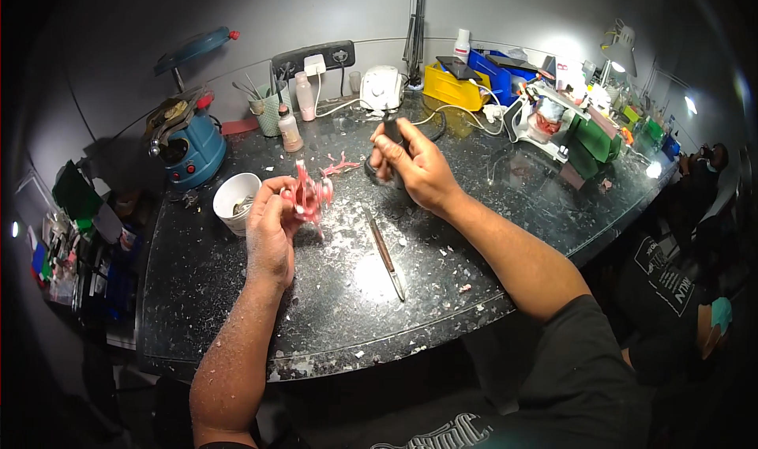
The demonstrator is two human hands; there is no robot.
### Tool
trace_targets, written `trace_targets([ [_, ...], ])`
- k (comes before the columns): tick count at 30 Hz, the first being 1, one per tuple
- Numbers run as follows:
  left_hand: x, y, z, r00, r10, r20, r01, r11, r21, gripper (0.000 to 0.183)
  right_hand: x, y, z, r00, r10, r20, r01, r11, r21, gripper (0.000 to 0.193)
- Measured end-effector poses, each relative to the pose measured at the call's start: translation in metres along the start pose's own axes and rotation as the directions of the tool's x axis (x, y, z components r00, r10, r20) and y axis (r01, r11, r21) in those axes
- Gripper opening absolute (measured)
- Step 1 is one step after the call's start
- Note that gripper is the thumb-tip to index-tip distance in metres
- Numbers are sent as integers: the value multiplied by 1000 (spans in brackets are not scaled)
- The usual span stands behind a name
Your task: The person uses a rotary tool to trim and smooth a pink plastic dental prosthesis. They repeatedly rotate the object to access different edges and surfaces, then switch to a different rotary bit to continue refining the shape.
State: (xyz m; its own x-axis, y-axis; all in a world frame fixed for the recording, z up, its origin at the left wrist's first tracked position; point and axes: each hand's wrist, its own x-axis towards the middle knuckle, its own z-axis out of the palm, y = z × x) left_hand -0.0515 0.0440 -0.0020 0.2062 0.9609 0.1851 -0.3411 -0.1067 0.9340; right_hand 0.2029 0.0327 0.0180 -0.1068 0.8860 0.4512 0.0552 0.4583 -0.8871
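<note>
My left hand (271, 226) grips a pink-red denture piece (305, 199) with uneven, branching edges and pale spots, held above the dark speckled bench. To its right, my right hand (414, 163) is closed round a black handpiece (392, 131), apart from the denture piece. The handpiece's working tip is hidden or blurred below the fingers. A wax knife (383, 247) with a brown wooden handle lies between my forearms. Behind the denture piece rests a pink-red branched scrap (340, 165). A white cup (236, 199) stands just left of my left hand, with small things inside.
Pale shavings litter the bench (332, 334). At back left are a blue machine (188, 150), a green tool holder (271, 108) and two bottles. A white control box (382, 88), yellow bin (454, 87) and white articulator (545, 121) line the back. A person (671, 283) sits at right.
</note>
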Motion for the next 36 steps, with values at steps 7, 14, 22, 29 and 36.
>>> trace_targets([
  [7, -45, 22, 55, 896, -293, 333, 153, 909, 389, 44, -11, -36, 38, 980, -167, 111, 112, 915, 389, 30],
  [14, -53, 12, 58, 907, -317, 278, 125, 832, 540, 34, -15, -46, 37, 991, 131, 11, -111, 884, -453, 33],
  [22, -65, 48, 49, 606, -582, 542, 448, 813, 373, 39, -22, -33, 28, 940, 207, 272, -240, 966, 96, 41],
  [29, -54, 19, 49, 836, -408, 366, 308, 902, 301, 42, -20, -34, 46, 973, 168, 156, -228, 795, 562, 31],
  [36, 0, -2, -2, 1000, 27, 15, -27, 1000, 10, 25, 0, -26, 3, 997, 68, -41, -66, 996, 59, 29],
])
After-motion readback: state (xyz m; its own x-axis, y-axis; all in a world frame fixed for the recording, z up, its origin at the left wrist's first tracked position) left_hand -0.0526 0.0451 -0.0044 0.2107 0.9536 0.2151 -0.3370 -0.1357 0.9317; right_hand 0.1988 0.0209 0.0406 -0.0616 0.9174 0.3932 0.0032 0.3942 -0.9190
